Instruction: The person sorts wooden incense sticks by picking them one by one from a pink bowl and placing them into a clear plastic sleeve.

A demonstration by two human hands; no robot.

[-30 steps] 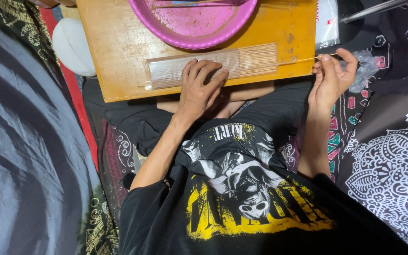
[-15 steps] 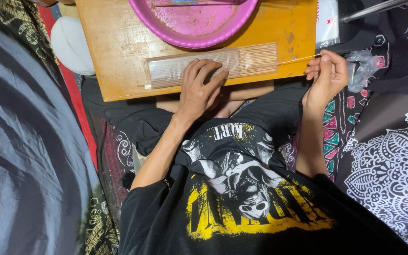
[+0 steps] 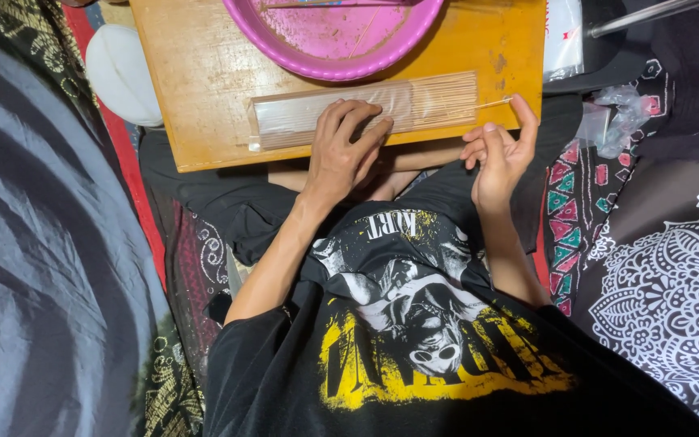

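Observation:
A clear plastic packet of thin pale sticks (image 3: 430,101) lies lengthwise along the near edge of an orange wooden board (image 3: 204,81) over my lap. My left hand (image 3: 345,150) presses flat on the packet's middle, fingers spread over it. One stick (image 3: 493,103) pokes out of the packet's right end. My right hand (image 3: 499,154) is beside that end, palm up with fingers loosely curled. Its index fingertip rests against the tip of the protruding stick.
A pink round plastic basin (image 3: 333,40) sits on the board behind the packet. A white lid-like object (image 3: 119,73) lies left of the board and crumpled clear plastic (image 3: 612,121) to the right. Patterned cloth (image 3: 665,283) covers the surroundings.
My right hand has moved left toward the packet's end, and the protruding stick now shows less length. My left hand has stayed on the packet.

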